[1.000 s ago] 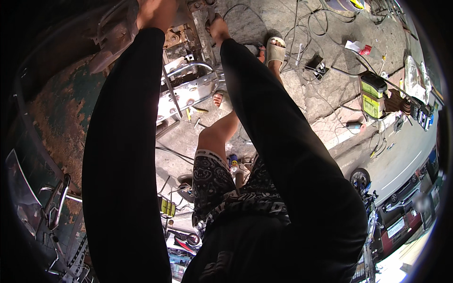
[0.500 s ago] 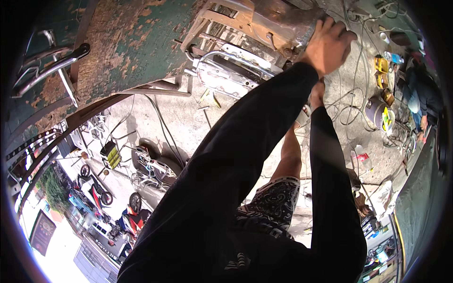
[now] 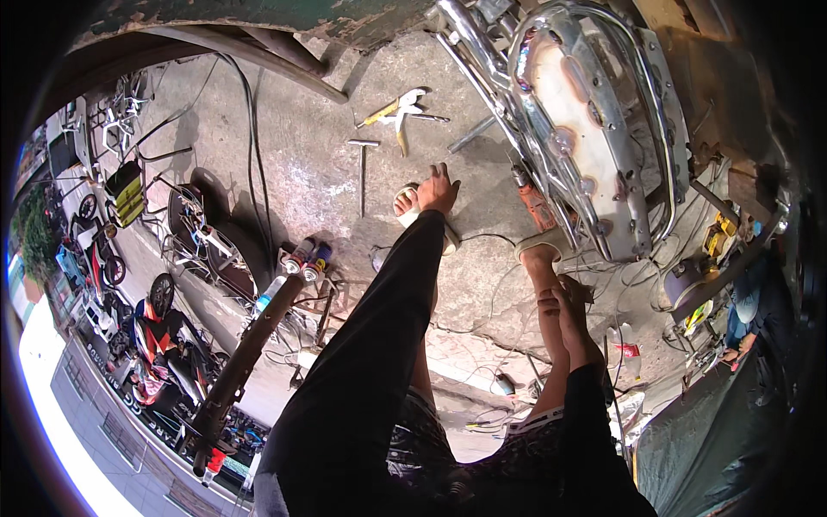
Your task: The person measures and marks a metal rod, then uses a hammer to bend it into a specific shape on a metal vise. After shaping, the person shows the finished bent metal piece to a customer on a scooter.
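Observation:
My left hand (image 3: 437, 191) reaches out above my left foot, fingers stretched and apart, with nothing visible in it. Ahead of it on the concrete lie a T-handle wrench (image 3: 363, 177) and yellow-handled pliers (image 3: 401, 116). Beside my right shin, my right hand (image 3: 566, 314) has its fingers curled around a small dark thing that I cannot make out. An orange power tool (image 3: 531, 198) stands on the floor between my feet and a welded metal frame (image 3: 594, 121). That frame has shiny bent tubes and a pale plate with holes.
Spray cans (image 3: 303, 258) stand at the left near a rusty tube (image 3: 250, 353). A motorcycle seat (image 3: 228, 233) lies farther left. Cables (image 3: 637, 276) run over the floor. Another person (image 3: 749, 302) is at the far right, and a green worn tabletop (image 3: 345, 21) edges the top.
The view has swung toward the floor, and the metal frame now appears larger and nearer. My left hand has left the brown sheet's edge for above my foot; my right hand has dropped beside my shin.

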A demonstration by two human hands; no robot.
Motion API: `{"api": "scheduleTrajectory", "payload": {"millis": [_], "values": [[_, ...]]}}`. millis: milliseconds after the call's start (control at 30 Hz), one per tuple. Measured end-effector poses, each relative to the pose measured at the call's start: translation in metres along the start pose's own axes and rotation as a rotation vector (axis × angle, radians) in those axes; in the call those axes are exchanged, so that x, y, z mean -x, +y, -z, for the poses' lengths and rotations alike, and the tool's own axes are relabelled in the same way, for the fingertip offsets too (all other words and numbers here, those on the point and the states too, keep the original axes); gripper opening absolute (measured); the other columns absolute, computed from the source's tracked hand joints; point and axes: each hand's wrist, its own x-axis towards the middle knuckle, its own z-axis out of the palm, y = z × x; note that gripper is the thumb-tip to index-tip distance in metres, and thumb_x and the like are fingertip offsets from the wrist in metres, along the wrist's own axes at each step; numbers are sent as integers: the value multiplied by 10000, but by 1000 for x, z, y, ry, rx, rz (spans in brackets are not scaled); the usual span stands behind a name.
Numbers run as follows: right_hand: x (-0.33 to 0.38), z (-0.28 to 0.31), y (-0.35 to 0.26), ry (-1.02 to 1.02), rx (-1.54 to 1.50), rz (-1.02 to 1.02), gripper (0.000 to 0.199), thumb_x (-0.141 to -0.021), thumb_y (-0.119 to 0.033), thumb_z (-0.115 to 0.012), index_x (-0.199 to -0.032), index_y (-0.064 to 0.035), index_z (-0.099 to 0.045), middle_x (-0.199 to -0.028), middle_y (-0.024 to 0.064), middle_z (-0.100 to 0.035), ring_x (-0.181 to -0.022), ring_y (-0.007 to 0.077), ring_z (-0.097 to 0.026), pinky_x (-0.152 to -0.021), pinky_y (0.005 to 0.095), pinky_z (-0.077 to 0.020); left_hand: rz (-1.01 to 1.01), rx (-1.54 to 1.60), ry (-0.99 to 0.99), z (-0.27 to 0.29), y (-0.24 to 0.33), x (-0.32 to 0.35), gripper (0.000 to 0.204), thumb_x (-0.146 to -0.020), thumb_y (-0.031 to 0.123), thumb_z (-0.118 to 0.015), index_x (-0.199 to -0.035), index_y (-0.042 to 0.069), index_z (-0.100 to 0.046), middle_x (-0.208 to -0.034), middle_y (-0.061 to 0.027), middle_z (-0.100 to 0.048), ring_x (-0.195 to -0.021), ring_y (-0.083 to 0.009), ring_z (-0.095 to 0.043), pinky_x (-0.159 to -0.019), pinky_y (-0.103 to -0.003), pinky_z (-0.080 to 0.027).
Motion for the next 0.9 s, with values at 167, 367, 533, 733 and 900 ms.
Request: {"api": "scheduleTrajectory", "payload": {"millis": [167, 367, 533, 733, 900], "values": [[-19, -16, -11, -73, 348, 111, 447, -1045, -280, -585, -1437, -87, -494, -986, 56, -698, -909, 141, -682, -765, 298, -507, -153, -115, 84, -80, 28, -147, 690, -880, 539, -742, -1350, 85, -520, -1256, -157, -614, -957, -331, -736, -786, -452, -590], [-11, -43, -25, 37, 265, 86, 323, -1036, -236, -592, -1298, -49, -564, -990, 91, -722, -923, 173, -703, -810, 322, -527, -482, -61, 120, -102, -4, -147, 182, -897, 270, -663, -965, 109, -713, -823, -116, -748, -784, -318, -751, -687, -465, -580], [-8, -72, -26, 10, 316, 78, 294, -1035, -245, -583, -1238, -33, -592, -968, 100, -717, -873, 189, -708, -782, 330, -538, -321, -250, 45, -53, -82, -134, 210, -962, 154, -536, -926, 131, -742, -911, -105, -770, -842, -310, -765, -672, -471, -604], [-6, -85, -15, 14, 284, 127, 281, -1032, -218, -584, -1234, -27, -627, -950, 105, -732, -866, 177, -710, -734, 327, -538, -436, -195, -306, 15, -205, -49, 307, -821, 322, -785, -986, 92, -668, -834, -146, -736, -851, -371, -731, -758, -489, -567], [14, -134, 6, -72, 433, 205, 270, -1022, -269, -616, -1124, -32, -693, -939, 126, -755, -867, 208, -729, -782, 368, -556, -49, 27, -705, 105, -186, 67, 365, -859, 454, -746, -881, 90, -754, -753, -131, -743, -777, -323, -746, -750, -461, -567]]}}
